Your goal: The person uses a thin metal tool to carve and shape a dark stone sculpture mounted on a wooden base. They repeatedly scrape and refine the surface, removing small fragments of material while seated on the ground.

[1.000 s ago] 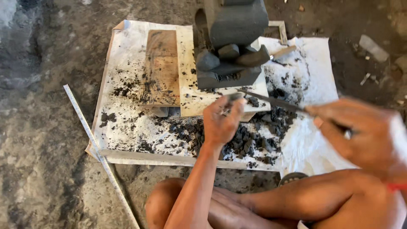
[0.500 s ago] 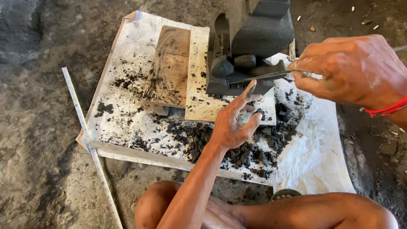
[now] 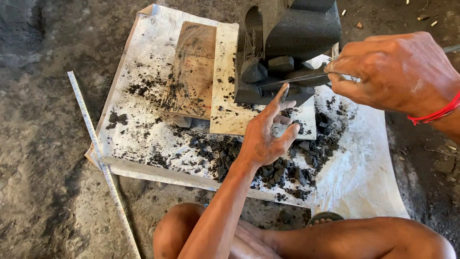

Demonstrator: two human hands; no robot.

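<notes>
The dark carved block (image 3: 292, 33) stands on a pale slab (image 3: 225, 86) just beyond the left hand (image 3: 266, 136), whose spread fingers lift toward its base. The right hand (image 3: 397, 72), beside the block, pinches a thin metal blade (image 3: 297, 79) laid against it. Black chips (image 3: 249, 158) lie under the left hand on the white sheet (image 3: 364, 177); a tape measure (image 3: 100, 158) lies well apart.

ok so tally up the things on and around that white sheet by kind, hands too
hands: 2, left hand, right hand
thin metal blade: 1
dark carved block: 1
wooden board: 1
pale slab: 1
measuring tape: 1
white sheet: 1
heap of dark chips: 1
total: 9
</notes>
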